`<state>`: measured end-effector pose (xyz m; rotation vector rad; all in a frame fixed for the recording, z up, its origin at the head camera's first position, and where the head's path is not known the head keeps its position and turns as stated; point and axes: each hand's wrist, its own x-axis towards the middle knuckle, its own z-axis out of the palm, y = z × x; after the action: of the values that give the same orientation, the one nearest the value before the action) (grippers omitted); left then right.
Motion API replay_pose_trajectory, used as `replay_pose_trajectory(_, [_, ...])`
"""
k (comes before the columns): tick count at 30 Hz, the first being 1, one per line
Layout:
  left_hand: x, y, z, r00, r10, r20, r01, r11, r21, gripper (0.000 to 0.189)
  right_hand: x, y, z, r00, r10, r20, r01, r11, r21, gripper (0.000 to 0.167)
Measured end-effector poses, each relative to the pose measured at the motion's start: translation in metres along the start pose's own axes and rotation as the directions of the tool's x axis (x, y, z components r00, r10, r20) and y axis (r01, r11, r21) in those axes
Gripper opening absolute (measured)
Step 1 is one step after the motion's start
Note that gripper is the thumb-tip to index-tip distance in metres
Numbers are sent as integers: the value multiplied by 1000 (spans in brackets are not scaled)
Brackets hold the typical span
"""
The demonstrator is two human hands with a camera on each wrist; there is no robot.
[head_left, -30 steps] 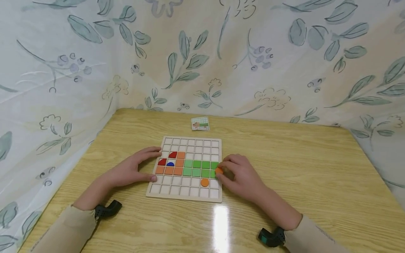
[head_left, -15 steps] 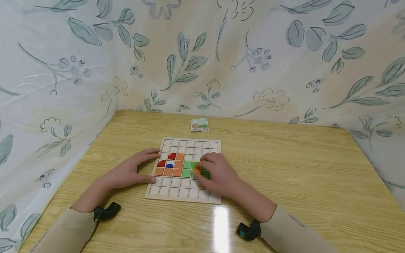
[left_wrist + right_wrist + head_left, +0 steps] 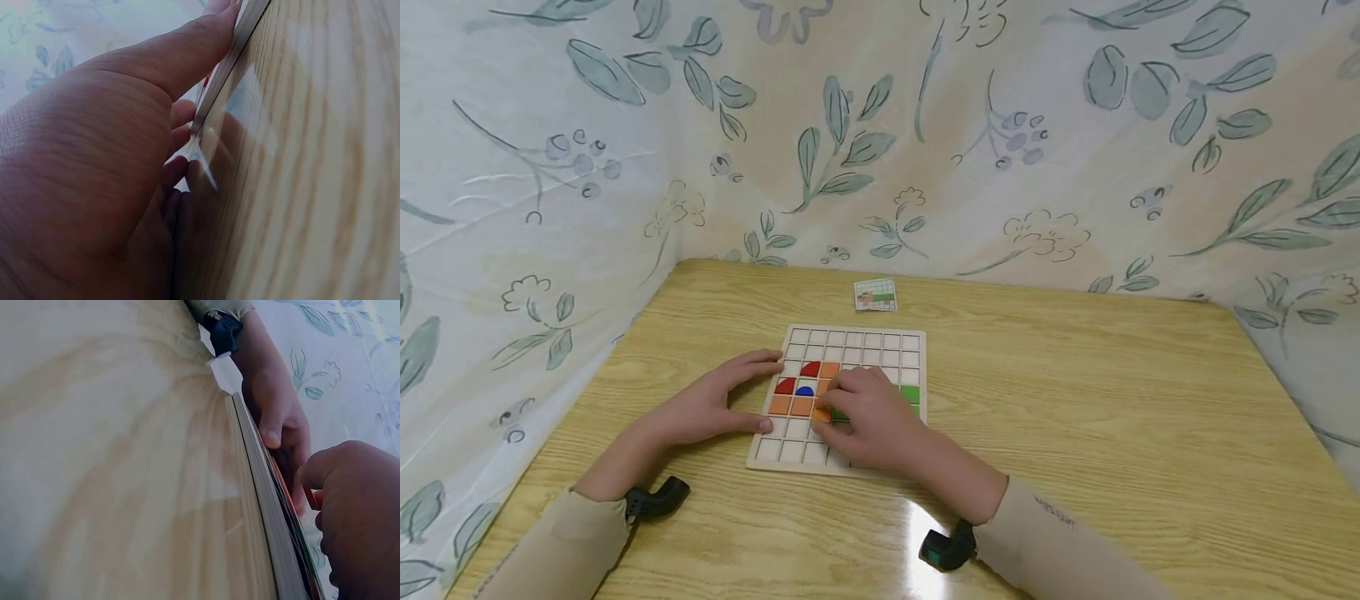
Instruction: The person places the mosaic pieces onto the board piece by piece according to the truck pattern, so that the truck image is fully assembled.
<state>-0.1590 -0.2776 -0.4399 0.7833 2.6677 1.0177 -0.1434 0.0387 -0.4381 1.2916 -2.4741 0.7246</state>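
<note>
A wooden grid board (image 3: 790,467) lies on the table. Along its left edge my left hand (image 3: 707,408) touches the rim with spread thumb and fingers, as the left wrist view also shows. My right hand (image 3: 876,417) pinches an orange disc (image 3: 822,414) over the board's left middle, near the row of orange square tiles (image 3: 790,406). In the right wrist view, the disc (image 3: 317,499) shows between thumb and fingers. Two red pieces (image 3: 810,369) and a blue half-round piece (image 3: 805,391) sit in cells. Green tiles (image 3: 910,395) show at the right, partly covered by my right hand.
Behind the board lies a small pattern card (image 3: 876,295) with a coloured grid printed on it. A patterned cloth (image 3: 880,142) hangs behind the table (image 3: 1112,400) and along its left side. Each wrist wears a black camera mount (image 3: 947,547).
My right hand has carried the orange disc leftward from the board's right edge, across the green tiles, to the orange squares. It now covers where another orange disc lay. My left hand stays put.
</note>
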Motion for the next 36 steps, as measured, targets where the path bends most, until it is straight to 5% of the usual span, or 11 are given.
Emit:
replay_pose_trajectory(17, [-1, -3, 3, 1000, 25, -13, -25, 1000, -6, 86, 20, -16, 24, 995, -61, 75, 71, 989, -128, 16])
replay_pose_trajectory(36, [1, -2, 2, 1000, 28, -10, -28, 999, -17, 87, 20, -17, 20, 994, -46, 99, 57, 993, -107, 19])
